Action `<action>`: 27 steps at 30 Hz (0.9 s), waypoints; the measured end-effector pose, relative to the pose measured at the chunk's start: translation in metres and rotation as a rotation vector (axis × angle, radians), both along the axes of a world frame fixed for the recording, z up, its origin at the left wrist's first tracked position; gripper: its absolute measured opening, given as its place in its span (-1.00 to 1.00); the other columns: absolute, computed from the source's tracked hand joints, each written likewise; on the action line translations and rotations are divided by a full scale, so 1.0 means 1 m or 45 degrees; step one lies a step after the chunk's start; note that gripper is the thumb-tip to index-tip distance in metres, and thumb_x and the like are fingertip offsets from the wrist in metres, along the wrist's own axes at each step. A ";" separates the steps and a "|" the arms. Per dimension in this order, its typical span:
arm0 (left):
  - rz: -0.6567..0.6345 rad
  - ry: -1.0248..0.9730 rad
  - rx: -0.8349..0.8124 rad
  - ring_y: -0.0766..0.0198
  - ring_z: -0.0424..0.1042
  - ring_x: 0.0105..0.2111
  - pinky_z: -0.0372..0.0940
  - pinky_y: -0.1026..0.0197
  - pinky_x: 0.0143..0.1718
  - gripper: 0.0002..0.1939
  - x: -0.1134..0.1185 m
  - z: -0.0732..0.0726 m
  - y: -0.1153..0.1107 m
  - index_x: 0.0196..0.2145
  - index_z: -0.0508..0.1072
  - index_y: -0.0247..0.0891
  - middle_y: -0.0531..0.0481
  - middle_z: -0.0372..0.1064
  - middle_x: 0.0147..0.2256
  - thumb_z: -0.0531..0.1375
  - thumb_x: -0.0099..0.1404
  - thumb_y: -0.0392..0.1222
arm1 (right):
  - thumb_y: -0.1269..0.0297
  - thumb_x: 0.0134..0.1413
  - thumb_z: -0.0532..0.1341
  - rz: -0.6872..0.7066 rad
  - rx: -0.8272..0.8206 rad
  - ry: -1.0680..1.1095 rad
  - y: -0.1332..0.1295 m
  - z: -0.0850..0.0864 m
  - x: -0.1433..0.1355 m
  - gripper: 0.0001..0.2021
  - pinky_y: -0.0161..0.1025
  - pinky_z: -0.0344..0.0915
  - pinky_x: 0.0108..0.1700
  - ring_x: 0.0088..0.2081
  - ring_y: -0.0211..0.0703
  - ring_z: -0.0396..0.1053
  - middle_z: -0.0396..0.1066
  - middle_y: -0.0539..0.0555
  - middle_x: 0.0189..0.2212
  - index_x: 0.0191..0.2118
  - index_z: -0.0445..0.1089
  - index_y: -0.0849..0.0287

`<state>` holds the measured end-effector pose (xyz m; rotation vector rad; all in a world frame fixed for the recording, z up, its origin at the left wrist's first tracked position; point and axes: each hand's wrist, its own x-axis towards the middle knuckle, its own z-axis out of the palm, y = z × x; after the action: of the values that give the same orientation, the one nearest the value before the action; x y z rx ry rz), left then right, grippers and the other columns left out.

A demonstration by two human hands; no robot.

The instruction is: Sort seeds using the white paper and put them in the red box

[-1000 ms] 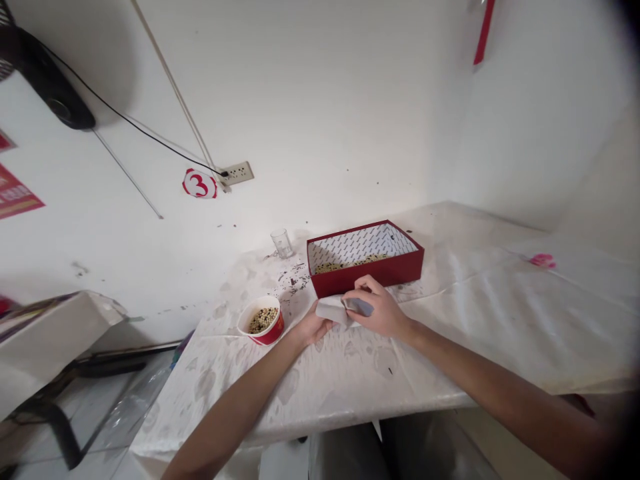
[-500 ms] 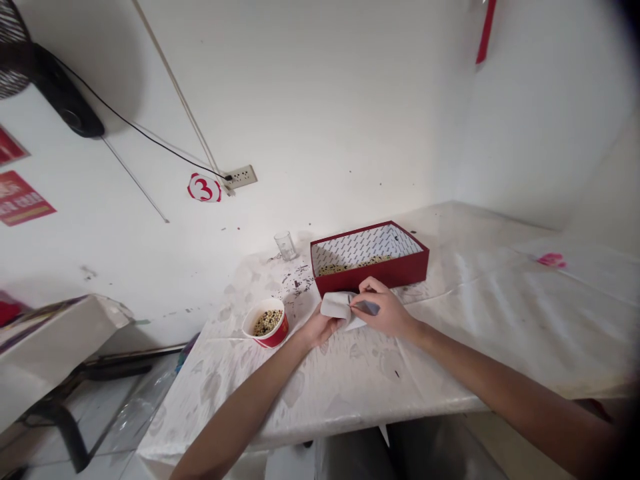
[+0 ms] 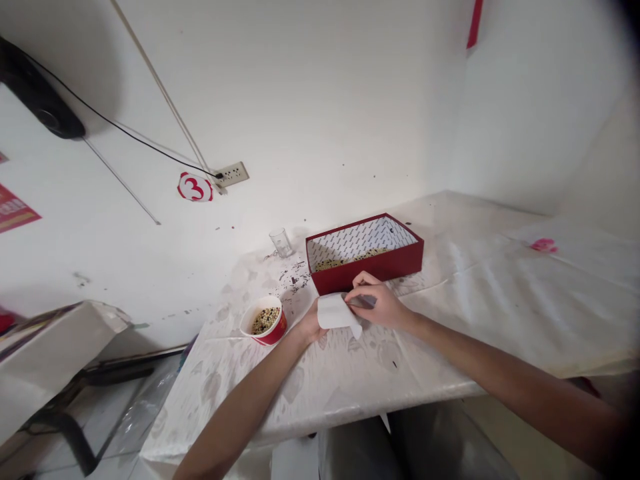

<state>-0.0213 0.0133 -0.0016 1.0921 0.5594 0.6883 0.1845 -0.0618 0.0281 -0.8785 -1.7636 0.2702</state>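
Note:
A white sheet (image 3: 336, 312), curved and thin like paper, is held in front of the red box. My left hand (image 3: 311, 324) grips its left side, with most fingers hidden behind it. At its right edge, my right hand (image 3: 376, 303) is closed, thumb and forefinger pinching the sheet. The red box (image 3: 375, 269) has a patterned white lining and holds mixed light and dark grains. Left of my left hand stands a red and white paper cup (image 3: 273, 335) with similar grains inside.
A clear glass (image 3: 281, 244) stands near the wall, with dark bits scattered before it. A pink thing (image 3: 544, 245) lies at the right of the covered table (image 3: 350, 400). Another table (image 3: 60, 347) is at the left.
The sheet has turned and spread out flatter, its lower right corner now hanging down. Both hands stay beside it. The whole view has shifted slightly.

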 end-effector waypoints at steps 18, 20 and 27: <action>0.051 0.045 0.071 -0.16 0.58 -0.04 0.45 -0.06 -0.04 -0.47 0.006 0.012 -0.010 -0.08 0.60 -0.29 -0.22 0.63 -0.19 0.51 -0.05 -0.22 | 0.39 0.15 0.33 -0.071 0.091 -0.125 -0.001 -0.005 0.001 -0.85 -0.16 0.44 -0.11 -0.14 -0.13 0.39 0.29 0.08 -0.15 -0.16 0.53 0.05; 0.039 0.063 0.070 -0.15 0.58 -0.04 0.46 -0.05 -0.06 -0.49 0.005 0.011 -0.008 -0.07 0.60 -0.26 -0.20 0.63 -0.19 0.50 -0.02 -0.21 | 0.40 0.15 0.32 -0.042 0.093 -0.106 -0.002 -0.005 -0.001 -0.85 -0.16 0.44 -0.10 -0.14 -0.13 0.38 0.28 0.07 -0.16 -0.16 0.53 0.05; 0.016 -0.044 0.058 -0.15 0.55 0.02 0.42 0.00 0.04 -0.61 0.003 -0.001 0.002 -0.16 0.62 -0.33 -0.17 0.63 -0.17 0.49 0.01 -0.26 | 0.39 0.20 0.30 -0.050 0.118 -0.088 -0.005 -0.002 -0.001 -0.86 -0.15 0.41 -0.11 -0.14 -0.13 0.36 0.26 0.07 -0.17 -0.13 0.51 0.06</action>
<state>-0.0187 0.0152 -0.0030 1.1178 0.5236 0.7322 0.1838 -0.0672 0.0260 -0.8636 -1.8059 0.1324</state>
